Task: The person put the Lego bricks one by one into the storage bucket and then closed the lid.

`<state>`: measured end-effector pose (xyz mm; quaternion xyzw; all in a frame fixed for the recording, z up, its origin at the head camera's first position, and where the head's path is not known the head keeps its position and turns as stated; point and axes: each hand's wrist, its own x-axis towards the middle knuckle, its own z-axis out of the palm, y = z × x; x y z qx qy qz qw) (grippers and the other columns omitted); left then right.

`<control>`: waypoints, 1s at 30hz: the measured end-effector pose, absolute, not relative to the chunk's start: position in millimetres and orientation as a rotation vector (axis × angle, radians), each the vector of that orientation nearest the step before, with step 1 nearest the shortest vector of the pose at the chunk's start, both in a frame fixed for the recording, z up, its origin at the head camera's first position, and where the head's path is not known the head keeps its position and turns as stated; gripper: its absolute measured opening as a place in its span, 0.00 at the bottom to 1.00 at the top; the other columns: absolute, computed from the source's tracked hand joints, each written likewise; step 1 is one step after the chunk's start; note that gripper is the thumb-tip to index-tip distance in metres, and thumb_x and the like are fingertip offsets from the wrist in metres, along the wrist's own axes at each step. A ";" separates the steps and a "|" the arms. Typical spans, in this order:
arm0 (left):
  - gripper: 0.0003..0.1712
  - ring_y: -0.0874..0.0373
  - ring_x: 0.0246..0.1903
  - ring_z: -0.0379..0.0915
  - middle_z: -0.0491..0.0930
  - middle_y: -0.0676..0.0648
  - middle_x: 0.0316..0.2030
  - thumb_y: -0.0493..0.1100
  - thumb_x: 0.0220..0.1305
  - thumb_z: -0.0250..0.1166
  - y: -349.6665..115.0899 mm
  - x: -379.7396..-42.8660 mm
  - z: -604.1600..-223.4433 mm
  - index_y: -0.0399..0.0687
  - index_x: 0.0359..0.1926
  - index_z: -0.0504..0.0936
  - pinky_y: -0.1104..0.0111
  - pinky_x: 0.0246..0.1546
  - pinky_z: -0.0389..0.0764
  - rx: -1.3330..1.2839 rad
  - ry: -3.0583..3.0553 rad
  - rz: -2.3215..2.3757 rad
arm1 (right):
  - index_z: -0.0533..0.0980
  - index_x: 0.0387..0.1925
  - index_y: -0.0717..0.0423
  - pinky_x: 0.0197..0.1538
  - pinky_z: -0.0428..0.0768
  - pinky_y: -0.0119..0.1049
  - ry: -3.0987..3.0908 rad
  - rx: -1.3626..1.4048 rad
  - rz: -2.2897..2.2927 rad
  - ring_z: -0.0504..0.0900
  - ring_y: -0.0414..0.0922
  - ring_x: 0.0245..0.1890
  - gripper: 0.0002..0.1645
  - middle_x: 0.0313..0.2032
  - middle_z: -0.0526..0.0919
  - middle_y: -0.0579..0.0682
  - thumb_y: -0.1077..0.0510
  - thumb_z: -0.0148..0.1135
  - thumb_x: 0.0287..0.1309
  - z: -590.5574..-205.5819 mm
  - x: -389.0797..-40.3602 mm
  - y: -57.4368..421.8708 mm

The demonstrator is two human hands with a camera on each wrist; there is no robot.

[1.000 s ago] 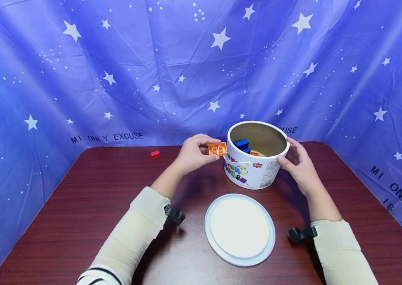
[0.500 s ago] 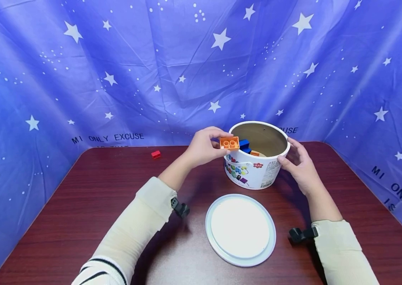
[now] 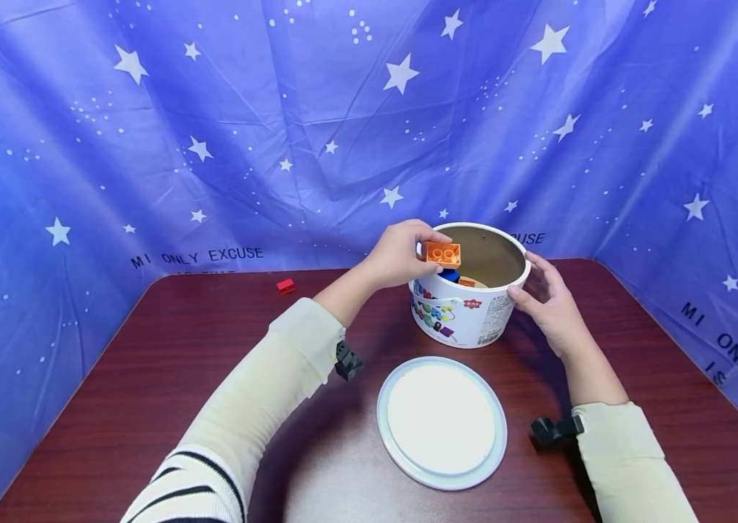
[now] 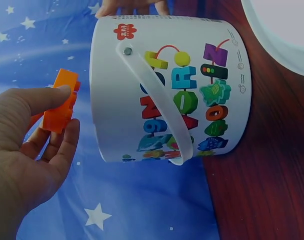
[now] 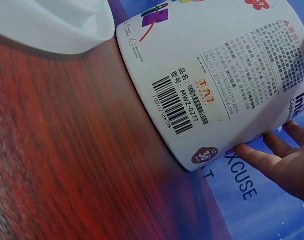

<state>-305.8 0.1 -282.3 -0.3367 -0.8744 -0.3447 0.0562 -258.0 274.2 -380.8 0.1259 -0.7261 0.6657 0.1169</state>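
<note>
My left hand [image 3: 402,254] pinches an orange toy building brick [image 3: 444,254] between thumb and fingers, over the left rim of a white bucket [image 3: 454,319]. The brick's hollow underside faces the head camera. In the left wrist view the orange brick [image 4: 62,102] is apart from the bucket [image 4: 117,95], just above its opening. My right hand [image 3: 552,309] holds the bucket's right side, thumb at the front and fingers further back. Inside the bucket lie a blue brick [image 3: 450,276], partly hidden by my left hand, and another orange brick [image 3: 467,283].
A small red brick [image 3: 285,286] lies at the back left of the dark red wooden table [image 3: 179,349]. The bucket's round white lid [image 3: 441,421] lies in front of the bucket. Blue starry cloth [image 3: 317,109] hangs behind and along both sides.
My left hand has carried the orange brick rightward and slightly up, from beside the bucket to over its opening. The right hand and the bucket have stayed in place.
</note>
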 end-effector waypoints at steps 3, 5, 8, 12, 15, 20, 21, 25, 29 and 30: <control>0.24 0.56 0.40 0.73 0.79 0.49 0.47 0.39 0.53 0.75 4.0 -308.1 -282.5 0.47 0.53 0.84 0.77 0.34 0.76 -1.019 -2.675 -1.010 | 0.51 0.74 0.57 0.46 0.78 0.22 -2.130 0.370 1.945 0.62 0.59 0.64 0.42 0.66 0.58 0.67 0.66 0.60 0.64 -381.0 -258.4 274.3; 0.24 0.55 0.39 0.74 0.79 0.49 0.47 0.38 0.52 0.75 6.4 -309.8 -283.2 0.47 0.53 0.85 0.76 0.34 0.76 -1.009 -2.689 -0.998 | 0.51 0.74 0.57 0.46 0.78 0.22 -2.133 0.369 1.941 0.61 0.59 0.64 0.42 0.66 0.58 0.67 0.65 0.60 0.64 -381.2 -258.5 274.3; 0.24 0.55 0.40 0.75 0.79 0.50 0.47 0.36 0.51 0.75 9.7 -311.9 -284.1 0.48 0.52 0.85 0.76 0.35 0.76 -0.982 -2.703 -1.000 | 0.51 0.74 0.57 0.46 0.78 0.22 -2.134 0.370 1.940 0.61 0.60 0.64 0.43 0.66 0.57 0.68 0.65 0.60 0.64 -381.0 -258.5 274.6; 0.23 0.60 0.37 0.76 0.79 0.50 0.47 0.33 0.51 0.75 14.0 -313.7 -285.6 0.48 0.51 0.86 0.79 0.35 0.78 -0.944 -2.682 -1.075 | 0.51 0.75 0.57 0.46 0.77 0.21 -2.141 0.371 1.933 0.60 0.61 0.65 0.43 0.67 0.56 0.69 0.65 0.60 0.64 -380.4 -258.5 275.5; 0.23 0.61 0.37 0.80 0.78 0.49 0.49 0.28 0.51 0.72 16.8 -312.7 -285.8 0.45 0.50 0.86 0.80 0.35 0.79 -0.937 -2.632 -1.247 | 0.51 0.75 0.57 0.46 0.77 0.21 -2.144 0.368 1.931 0.60 0.62 0.65 0.43 0.67 0.56 0.69 0.65 0.60 0.64 -380.1 -258.4 275.9; 0.23 0.59 0.37 0.83 0.76 0.48 0.51 0.24 0.53 0.69 17.0 -309.3 -284.3 0.43 0.50 0.85 0.79 0.35 0.81 -0.913 -2.577 -1.430 | 0.51 0.75 0.57 0.46 0.77 0.21 -2.143 0.367 1.930 0.60 0.61 0.65 0.43 0.67 0.56 0.68 0.65 0.60 0.64 -380.2 -258.3 275.8; 0.22 0.59 0.37 0.83 0.76 0.48 0.51 0.24 0.53 0.69 16.2 -308.7 -283.8 0.44 0.50 0.85 0.79 0.36 0.81 -0.908 -2.578 -1.432 | 0.51 0.75 0.57 0.46 0.77 0.21 -2.144 0.367 1.928 0.60 0.61 0.65 0.43 0.67 0.56 0.68 0.65 0.60 0.64 -380.3 -258.2 275.8; 0.22 0.56 0.42 0.82 0.76 0.48 0.50 0.26 0.53 0.70 10.3 -309.0 -283.5 0.44 0.50 0.85 0.76 0.38 0.82 -0.900 -2.569 -1.441 | 0.51 0.75 0.57 0.46 0.77 0.21 -2.150 0.360 1.922 0.61 0.61 0.65 0.43 0.67 0.56 0.68 0.65 0.60 0.64 -380.2 -258.4 275.8; 0.22 0.55 0.48 0.77 0.78 0.48 0.51 0.29 0.53 0.72 0.9 -310.3 -284.9 0.44 0.50 0.85 0.75 0.41 0.82 -0.902 -2.553 -1.436 | 0.51 0.75 0.56 0.46 0.77 0.21 -2.157 0.351 1.918 0.61 0.61 0.65 0.43 0.67 0.56 0.69 0.65 0.60 0.64 -379.9 -258.5 275.7; 0.22 0.55 0.48 0.76 0.78 0.48 0.51 0.30 0.53 0.72 -1.5 -310.3 -285.5 0.44 0.51 0.85 0.75 0.41 0.82 -0.905 -2.546 -1.440 | 0.51 0.75 0.56 0.46 0.77 0.21 -2.157 0.350 1.919 0.61 0.61 0.65 0.43 0.67 0.56 0.69 0.65 0.60 0.64 -379.8 -258.4 275.7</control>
